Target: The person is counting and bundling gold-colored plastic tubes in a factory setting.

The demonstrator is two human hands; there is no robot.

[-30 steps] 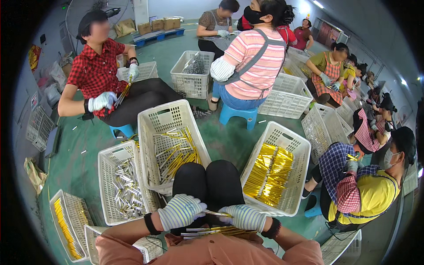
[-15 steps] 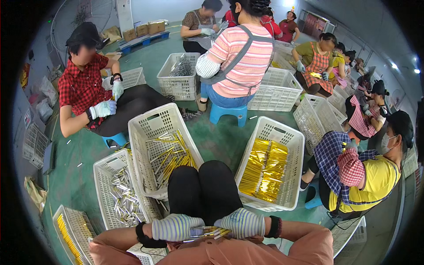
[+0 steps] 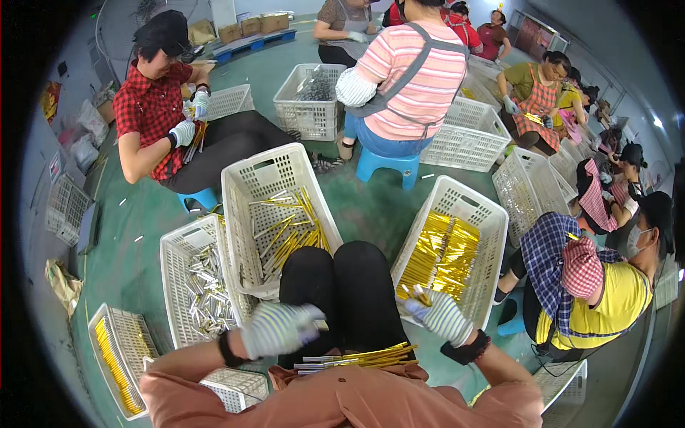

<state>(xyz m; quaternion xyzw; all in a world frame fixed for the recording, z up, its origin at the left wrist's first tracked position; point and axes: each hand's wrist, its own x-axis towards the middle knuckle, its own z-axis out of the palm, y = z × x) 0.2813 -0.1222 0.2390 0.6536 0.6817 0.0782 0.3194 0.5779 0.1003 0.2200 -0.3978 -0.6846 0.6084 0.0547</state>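
A loose bundle of slender gold-and-silver sticks [image 3: 360, 359] lies across my lap against my shirt. My left hand [image 3: 280, 329], in a striped glove, is over my left thigh, its fingers smeared by motion. Something small and pale shows by its fingertips, too blurred to name. My right hand [image 3: 444, 318], also gloved, is closed at the near end of the right crate, with the ends of gold sticks [image 3: 421, 294] showing at its fingers. That white crate [image 3: 497, 264] holds rows of gold sticks [image 3: 439, 255].
In front to the left, a white crate [image 3: 237, 203] holds scattered gold sticks. Beside it, another crate [image 3: 171, 278] has short silver tubes [image 3: 212, 292]. A narrow crate [image 3: 135, 324] with yellow sticks stands far left. Co-workers sit on blue stools [image 3: 389, 167] around me.
My hands have parted from the bundle, which now lies on my lap. The left rose up leftward; the right moved forward and right to the crate. The whole view shifted slightly.
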